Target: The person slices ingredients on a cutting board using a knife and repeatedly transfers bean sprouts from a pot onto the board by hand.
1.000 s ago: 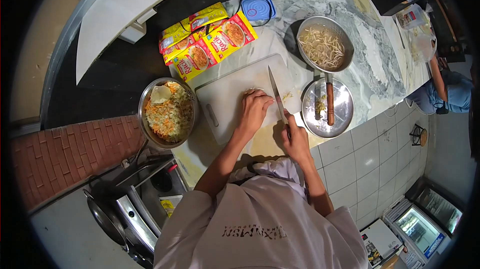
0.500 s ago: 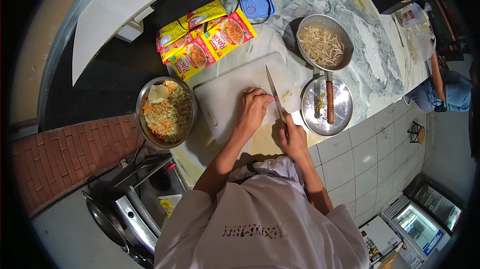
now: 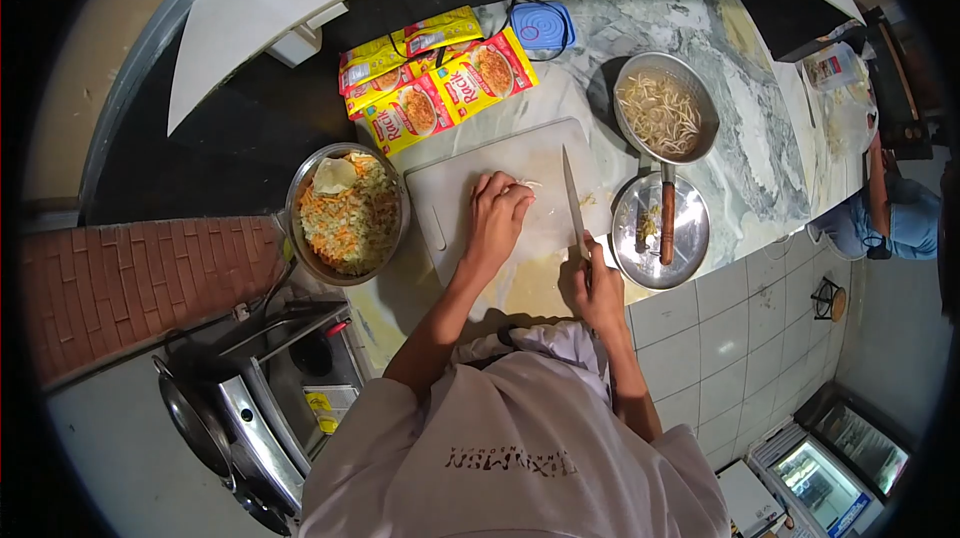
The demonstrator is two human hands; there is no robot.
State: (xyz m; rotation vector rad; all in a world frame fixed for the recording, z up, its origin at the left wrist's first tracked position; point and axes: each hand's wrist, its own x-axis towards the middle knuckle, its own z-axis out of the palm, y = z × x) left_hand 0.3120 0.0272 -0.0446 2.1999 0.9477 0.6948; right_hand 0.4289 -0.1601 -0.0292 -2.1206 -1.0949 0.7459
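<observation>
My right hand (image 3: 600,293) grips the handle of a kitchen knife (image 3: 573,188), its blade pointing away from me over the right part of a white cutting board (image 3: 450,178). My left hand (image 3: 497,218) is closed on the board, fingers bunched over a few pale bean sprouts (image 3: 530,184) that poke out past the fingertips. A gap separates the blade from these fingers. Small chopped bits (image 3: 588,200) lie on the board just right of the blade.
A pot of bean sprouts in liquid (image 3: 660,113) has its handle over a metal plate (image 3: 690,248) holding chopped bits. On the left stands a bowl of shredded vegetables (image 3: 345,218). Yellow seasoning packets (image 3: 435,103) and a blue scale (image 3: 540,26) lie behind. Another person (image 3: 895,218) is far right.
The knife has moved right, away from my left fingers, opening a gap. My left fingers have shifted, and sprouts now show beyond them. The whole view has shifted slightly.
</observation>
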